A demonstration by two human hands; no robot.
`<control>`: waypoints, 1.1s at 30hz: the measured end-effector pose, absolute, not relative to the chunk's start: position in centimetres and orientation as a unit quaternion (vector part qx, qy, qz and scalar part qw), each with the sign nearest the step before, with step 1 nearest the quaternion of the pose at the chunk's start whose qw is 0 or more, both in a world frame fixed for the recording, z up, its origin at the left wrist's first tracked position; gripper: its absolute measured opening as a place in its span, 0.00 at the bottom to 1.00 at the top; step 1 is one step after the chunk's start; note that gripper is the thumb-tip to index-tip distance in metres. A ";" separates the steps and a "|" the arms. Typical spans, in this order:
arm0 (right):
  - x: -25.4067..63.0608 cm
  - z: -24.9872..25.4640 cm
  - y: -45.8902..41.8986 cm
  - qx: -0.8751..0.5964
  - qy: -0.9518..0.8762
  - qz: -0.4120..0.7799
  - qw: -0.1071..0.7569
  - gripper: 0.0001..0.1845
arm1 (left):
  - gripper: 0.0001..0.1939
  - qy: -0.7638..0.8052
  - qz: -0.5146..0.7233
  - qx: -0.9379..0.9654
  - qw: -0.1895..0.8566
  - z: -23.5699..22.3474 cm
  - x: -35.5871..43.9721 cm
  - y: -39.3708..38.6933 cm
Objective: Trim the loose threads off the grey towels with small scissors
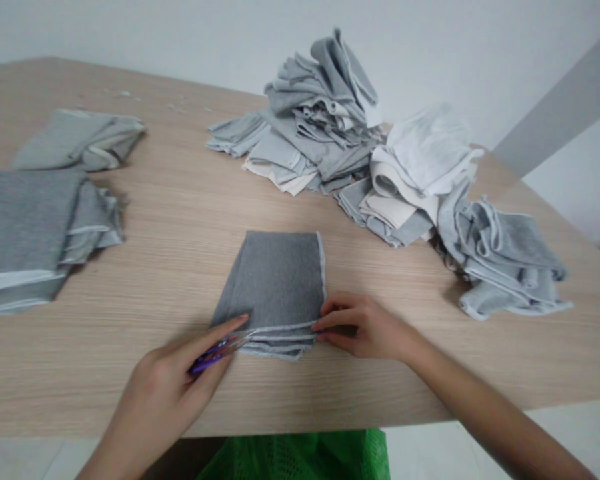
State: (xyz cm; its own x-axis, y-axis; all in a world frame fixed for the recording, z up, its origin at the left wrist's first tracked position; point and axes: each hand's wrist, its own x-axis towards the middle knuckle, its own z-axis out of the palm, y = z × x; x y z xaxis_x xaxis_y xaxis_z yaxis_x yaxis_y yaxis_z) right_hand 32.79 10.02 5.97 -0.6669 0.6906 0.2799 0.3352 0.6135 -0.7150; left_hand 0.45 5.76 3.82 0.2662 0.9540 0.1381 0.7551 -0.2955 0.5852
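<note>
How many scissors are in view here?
1: the purple-handled scissors, in the left hand, at the front left of the folded gray cloth. Others may be hidden.

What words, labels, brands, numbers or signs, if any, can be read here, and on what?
None can be read.
The gray cloth stack shows no lettering.
The scissors in the left hand are partly covered and blurred; any small marking there cannot be made out.

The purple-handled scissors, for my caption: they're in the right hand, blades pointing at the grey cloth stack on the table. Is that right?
Not quite: the hand is wrong. The head view shows the purple-handled scissors in the left hand, blades pointing at the grey cloth stack on the table.
</note>
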 end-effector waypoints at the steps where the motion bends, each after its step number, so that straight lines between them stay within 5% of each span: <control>1: 32.8 5.9 10.0 -0.298 -0.859 0.314 0.275 0.08 | 0.21 0.555 0.238 0.769 0.209 4.1 0.7 5.7; 33: 33.4 6.9 9.1 -0.328 -0.852 0.314 0.262 0.07 | 0.21 0.501 0.202 0.811 0.223 6.7 7.0 4.5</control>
